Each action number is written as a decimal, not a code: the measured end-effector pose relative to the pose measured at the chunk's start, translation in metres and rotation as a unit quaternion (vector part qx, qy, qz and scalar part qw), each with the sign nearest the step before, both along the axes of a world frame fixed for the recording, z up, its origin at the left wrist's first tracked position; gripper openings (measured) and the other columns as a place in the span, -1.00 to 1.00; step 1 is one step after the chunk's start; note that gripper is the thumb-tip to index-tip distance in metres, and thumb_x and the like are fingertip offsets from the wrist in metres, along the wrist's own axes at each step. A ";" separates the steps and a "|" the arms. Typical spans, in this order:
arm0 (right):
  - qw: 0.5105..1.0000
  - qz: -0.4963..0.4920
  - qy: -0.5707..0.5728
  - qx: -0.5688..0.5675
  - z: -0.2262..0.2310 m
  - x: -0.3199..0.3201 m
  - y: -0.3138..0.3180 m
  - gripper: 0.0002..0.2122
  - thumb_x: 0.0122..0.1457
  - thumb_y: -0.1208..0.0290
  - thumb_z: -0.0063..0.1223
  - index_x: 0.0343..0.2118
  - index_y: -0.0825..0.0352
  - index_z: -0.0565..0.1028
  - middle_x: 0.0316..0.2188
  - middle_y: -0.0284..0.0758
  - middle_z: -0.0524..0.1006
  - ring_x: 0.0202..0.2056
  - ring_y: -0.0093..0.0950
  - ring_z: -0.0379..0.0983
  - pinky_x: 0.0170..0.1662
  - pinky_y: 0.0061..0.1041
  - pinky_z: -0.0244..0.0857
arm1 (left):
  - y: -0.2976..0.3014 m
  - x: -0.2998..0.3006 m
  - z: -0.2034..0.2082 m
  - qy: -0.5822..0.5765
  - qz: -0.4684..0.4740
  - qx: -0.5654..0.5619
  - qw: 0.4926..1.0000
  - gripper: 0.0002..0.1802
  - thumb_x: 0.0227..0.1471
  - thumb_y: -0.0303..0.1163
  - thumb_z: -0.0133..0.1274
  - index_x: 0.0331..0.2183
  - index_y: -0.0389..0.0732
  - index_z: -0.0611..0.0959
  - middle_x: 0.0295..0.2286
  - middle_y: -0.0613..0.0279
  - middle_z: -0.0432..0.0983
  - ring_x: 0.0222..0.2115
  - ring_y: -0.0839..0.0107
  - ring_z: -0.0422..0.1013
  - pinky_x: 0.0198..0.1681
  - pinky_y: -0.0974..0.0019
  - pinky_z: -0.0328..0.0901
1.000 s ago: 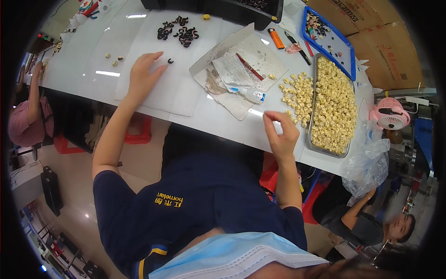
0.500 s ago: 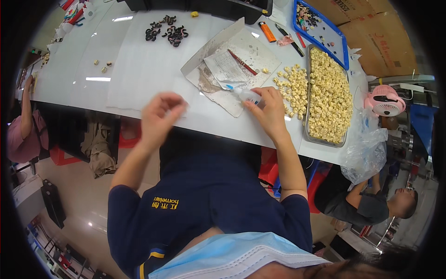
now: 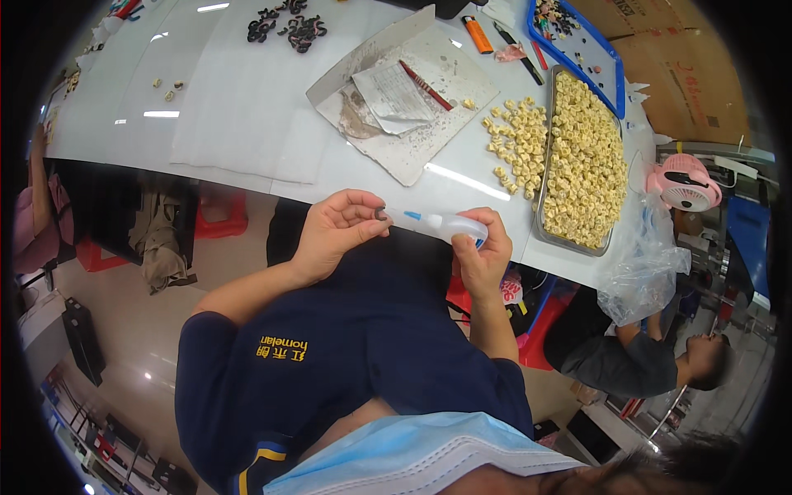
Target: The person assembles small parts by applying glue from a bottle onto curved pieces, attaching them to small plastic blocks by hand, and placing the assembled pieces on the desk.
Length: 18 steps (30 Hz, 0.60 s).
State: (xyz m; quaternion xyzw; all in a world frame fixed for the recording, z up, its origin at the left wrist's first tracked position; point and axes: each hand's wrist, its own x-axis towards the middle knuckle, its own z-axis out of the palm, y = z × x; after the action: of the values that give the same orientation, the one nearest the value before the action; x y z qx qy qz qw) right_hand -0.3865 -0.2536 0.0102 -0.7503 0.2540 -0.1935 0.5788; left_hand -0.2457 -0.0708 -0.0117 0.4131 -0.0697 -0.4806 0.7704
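Observation:
My left hand (image 3: 337,229) pinches a small dark piece (image 3: 380,213) between thumb and fingertips, just past the table's front edge. In my right hand (image 3: 485,243) is a squeeze bottle (image 3: 454,225), whitish and translucent, held sideways. Its narrow nozzle, blue at the base, points left at the dark piece; whether the two touch I cannot tell. Beyond my hands lies a worn cardboard sheet (image 3: 406,169) bearing a printed paper slip (image 3: 394,97) and a dark red pen (image 3: 425,85). Small dark curved pieces (image 3: 304,33) sit in clusters at the far left.
Right of the cardboard, loose yellowish pieces (image 3: 516,148) lie beside a heaped tray (image 3: 540,198) of them. Behind are an orange lighter (image 3: 476,35), a black pen-like tool (image 3: 520,54) and a blue tray (image 3: 577,80). A plastic bag (image 3: 643,280) and pink fan (image 3: 685,181) stand right. People work at both sides.
My right hand has lifted the bottle off the cardboard and brought it toward me. My left hand, blurred before, has moved right and now holds the dark piece at the nozzle.

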 end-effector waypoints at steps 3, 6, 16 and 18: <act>0.999 -0.014 -0.018 -0.044 0.002 -0.008 0.004 -0.80 -0.14 0.45 0.20 -0.43 0.37 0.45 -0.50 -0.32 0.43 -0.49 -0.48 0.31 -0.34 -0.59 0.20 | 0.000 -0.003 0.004 -0.001 -0.010 0.005 1.000 -0.70 -0.04 -0.64 0.05 -0.19 -0.35 0.46 -0.35 0.13 0.51 -0.34 0.45 0.45 -0.20 0.44 0.34; 0.997 -0.029 -0.028 -0.059 0.010 -0.006 0.006 -0.77 -0.19 0.44 0.26 -0.46 0.36 0.46 -0.53 -0.34 0.43 -0.51 -0.46 0.29 -0.35 -0.54 0.19 | 0.001 -0.002 0.006 0.001 -0.020 0.007 1.000 -0.69 -0.04 -0.64 0.05 -0.17 -0.35 0.46 -0.33 0.12 0.50 -0.33 0.45 0.45 -0.19 0.46 0.34; 0.960 0.018 -0.096 -0.263 0.017 0.010 0.008 -0.75 -0.27 0.43 0.33 -0.52 0.29 0.45 -0.61 -0.38 0.42 -0.56 -0.42 0.25 -0.44 -0.51 0.13 | 0.002 0.000 0.006 0.005 -0.022 0.006 1.000 -0.67 -0.04 -0.64 0.05 -0.16 -0.37 0.45 -0.32 0.10 0.50 -0.31 0.45 0.45 -0.17 0.46 0.35; 0.958 0.019 -0.096 -0.269 0.018 0.012 0.009 -0.74 -0.28 0.43 0.33 -0.52 0.29 0.45 -0.61 -0.38 0.42 -0.57 -0.41 0.24 -0.44 -0.50 0.13 | 0.002 0.000 0.004 0.008 -0.024 0.004 1.000 -0.67 -0.04 -0.64 0.05 -0.16 -0.37 0.45 -0.32 0.10 0.50 -0.31 0.45 0.45 -0.17 0.46 0.35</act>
State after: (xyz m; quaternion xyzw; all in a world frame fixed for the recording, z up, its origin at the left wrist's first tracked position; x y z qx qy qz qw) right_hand -0.3743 -0.2447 0.0280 -0.8611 0.1214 -0.3148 0.3805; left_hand -0.2453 -0.0687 -0.0078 0.4109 -0.0712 -0.5023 0.7575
